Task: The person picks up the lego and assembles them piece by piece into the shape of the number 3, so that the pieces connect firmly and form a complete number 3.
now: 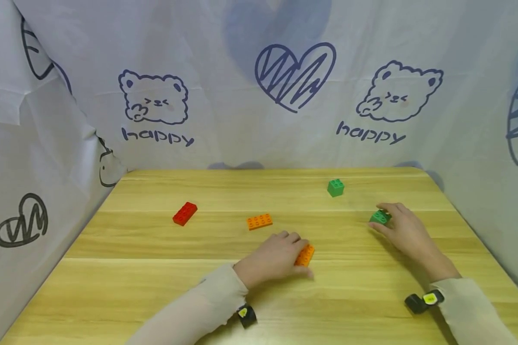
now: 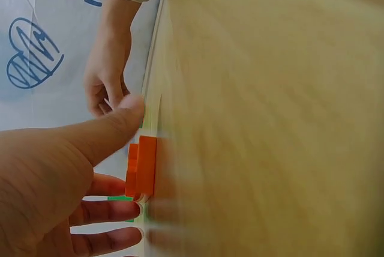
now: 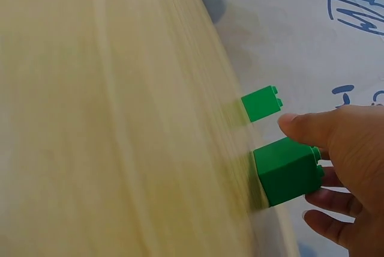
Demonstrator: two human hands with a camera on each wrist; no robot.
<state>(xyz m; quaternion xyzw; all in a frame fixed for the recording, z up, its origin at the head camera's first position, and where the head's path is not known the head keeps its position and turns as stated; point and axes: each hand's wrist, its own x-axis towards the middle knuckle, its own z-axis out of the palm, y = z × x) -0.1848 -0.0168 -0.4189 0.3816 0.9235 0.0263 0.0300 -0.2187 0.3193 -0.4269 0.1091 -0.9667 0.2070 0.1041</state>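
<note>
So you've got both hands busy on the wood-grain table (image 1: pixel 112 278). Your left hand (image 1: pixel 274 258) is over an orange rectangular studded plastic brick (image 1: pixel 305 256), near the middle and towards you, and it isn't gripping: the fingers are fairly straight, the thumb off to one side. Your right hand (image 1: pixel 407 235) is at a green cube-shaped studded plastic block (image 1: pixel 379 218) over on the right, thumb and fingers on either side, but I honestly can't tell whether they've actually closed on it.

These should be light, stiff and hard to hurt, I'd guess a bit slick on the smooth faces. I'd pinch the orange one across its long sides, low enough to clear the studs; the green one is chunkier, so any two opposite walls should do.

Your head cam hides part of the orange brick behind your hand, while the left wrist cam shows the gap between thumb and brick. The right wrist cam gets the green block's plain side walls. Only the head cam catches the red rectangular studded brick (image 1: pixel 184 213) and the second orange brick (image 1: pixel 259 221) on the table.
</note>
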